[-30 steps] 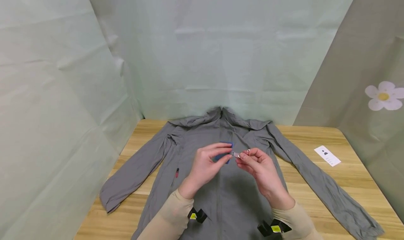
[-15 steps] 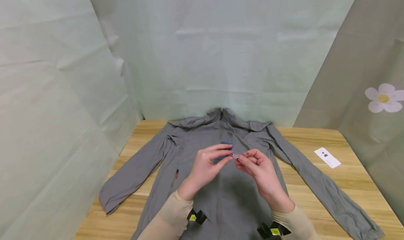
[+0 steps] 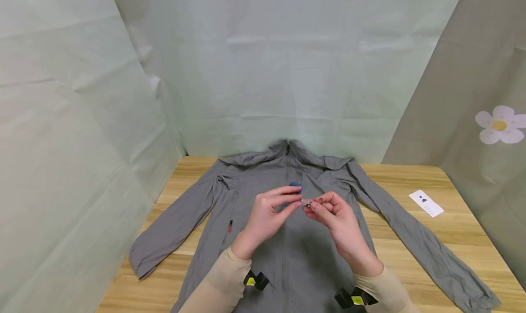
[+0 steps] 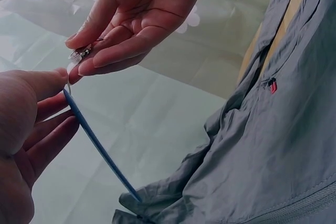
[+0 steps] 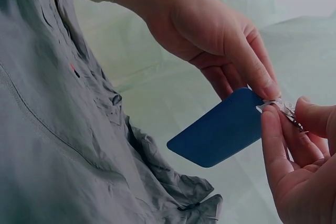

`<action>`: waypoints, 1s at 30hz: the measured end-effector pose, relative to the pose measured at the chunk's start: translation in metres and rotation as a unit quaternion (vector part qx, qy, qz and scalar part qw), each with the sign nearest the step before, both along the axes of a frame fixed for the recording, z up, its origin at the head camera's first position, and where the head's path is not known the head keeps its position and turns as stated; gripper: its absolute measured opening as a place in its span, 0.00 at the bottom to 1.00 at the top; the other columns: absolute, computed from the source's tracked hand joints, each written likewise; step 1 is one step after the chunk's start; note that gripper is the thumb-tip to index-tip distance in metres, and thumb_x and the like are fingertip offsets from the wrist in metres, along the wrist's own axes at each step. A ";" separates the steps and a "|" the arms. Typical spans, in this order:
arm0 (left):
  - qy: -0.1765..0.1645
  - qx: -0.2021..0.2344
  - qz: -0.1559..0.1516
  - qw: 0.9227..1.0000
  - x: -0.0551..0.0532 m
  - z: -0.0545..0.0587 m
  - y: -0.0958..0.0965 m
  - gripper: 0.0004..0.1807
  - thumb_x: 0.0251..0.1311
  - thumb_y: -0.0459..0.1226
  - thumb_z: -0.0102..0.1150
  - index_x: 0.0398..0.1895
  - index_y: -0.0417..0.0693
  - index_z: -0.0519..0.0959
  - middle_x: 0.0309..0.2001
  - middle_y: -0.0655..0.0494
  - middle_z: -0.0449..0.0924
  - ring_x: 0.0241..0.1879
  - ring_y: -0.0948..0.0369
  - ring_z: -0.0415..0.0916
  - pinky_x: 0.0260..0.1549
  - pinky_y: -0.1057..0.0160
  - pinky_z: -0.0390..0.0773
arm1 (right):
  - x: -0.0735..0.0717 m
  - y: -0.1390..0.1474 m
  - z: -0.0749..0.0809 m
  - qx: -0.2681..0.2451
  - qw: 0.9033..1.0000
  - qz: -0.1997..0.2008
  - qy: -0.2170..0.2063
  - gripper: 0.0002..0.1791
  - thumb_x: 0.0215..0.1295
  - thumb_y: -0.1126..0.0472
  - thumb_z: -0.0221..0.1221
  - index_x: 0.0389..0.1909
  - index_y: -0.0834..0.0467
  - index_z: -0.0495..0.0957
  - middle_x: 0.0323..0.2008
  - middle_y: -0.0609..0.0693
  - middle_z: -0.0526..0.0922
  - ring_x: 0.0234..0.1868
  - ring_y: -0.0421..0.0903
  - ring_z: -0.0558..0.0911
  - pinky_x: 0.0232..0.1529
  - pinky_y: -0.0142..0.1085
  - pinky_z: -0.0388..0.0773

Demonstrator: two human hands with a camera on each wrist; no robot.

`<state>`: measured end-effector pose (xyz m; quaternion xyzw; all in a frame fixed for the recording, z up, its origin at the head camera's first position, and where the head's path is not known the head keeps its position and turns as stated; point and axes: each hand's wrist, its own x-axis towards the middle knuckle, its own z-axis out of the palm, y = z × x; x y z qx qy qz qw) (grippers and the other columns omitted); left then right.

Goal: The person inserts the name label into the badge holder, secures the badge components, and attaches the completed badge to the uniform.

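Over the chest of a spread grey jacket point(image 3: 263, 180), both hands hold a badge with a clip. The badge is a thin blue rectangular card point(image 5: 218, 129) with rounded corners, seen edge-on in the left wrist view. My left hand point(image 3: 269, 214) pinches it at its strap end between thumb and fingers. A short clear strap point(image 4: 71, 70) joins the card to a small silver metal clip point(image 4: 80, 54). My right hand point(image 3: 339, 221) pinches that clip between thumb and fingers, its fingertips close to the left ones.
The jacket lies on a wooden table point(image 3: 402, 240), sleeves spread to both sides. A red zipper pull point(image 3: 230, 226) shows on its left. A white printed card point(image 3: 426, 203) lies at the right. Pale green cloth walls point(image 3: 308, 75) stand behind and beside the table.
The blue card has turned slightly, and less of it shows beyond the left fingers. The clip has tipped lower in the right fingertips. Both hands stay almost in place.
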<state>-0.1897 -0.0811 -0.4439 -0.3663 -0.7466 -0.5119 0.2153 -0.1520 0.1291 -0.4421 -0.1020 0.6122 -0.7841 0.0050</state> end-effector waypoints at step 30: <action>0.077 0.029 -0.036 0.996 -0.004 -0.003 -0.003 0.15 0.58 0.20 0.75 0.49 0.32 0.90 0.55 0.42 0.88 0.53 0.51 0.89 0.50 0.61 0.87 | 0.007 -0.004 0.002 0.023 0.995 -0.020 0.091 0.09 0.77 0.75 0.59 0.43 0.76 0.67 0.45 0.50 0.91 0.50 0.44 0.90 0.54 0.42 0.87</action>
